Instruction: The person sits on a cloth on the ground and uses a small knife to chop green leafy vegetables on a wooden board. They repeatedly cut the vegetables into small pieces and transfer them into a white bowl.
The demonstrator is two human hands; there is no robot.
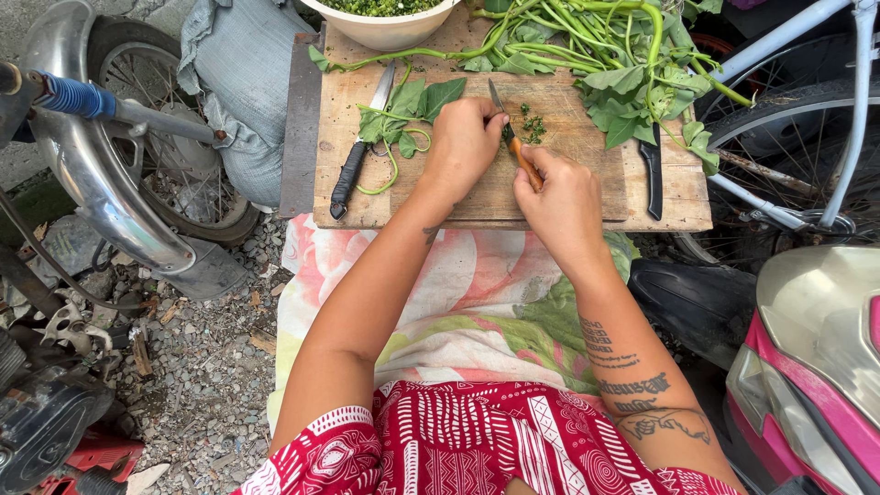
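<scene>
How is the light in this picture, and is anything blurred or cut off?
Head view: soft even daylight, faint shadows, no strong glare; hands, small knife and wooden board are sharp; the white bowl is cut off at the top edge; edges bend slightly.

right hand (pixel 564 197) grips small orange-handled knife (pixel 513 133), blade tip up over chopped greens (pixel 532 124) on wooden cutting board (pixel 367 197). left hand (pixel 463 142) pins stems just beside blade. black-handled knife (pixel 359 156) lies left, leafy stalks (pixel 605 55) top right, white bowl (pixel 385 27) at far edge.
</scene>
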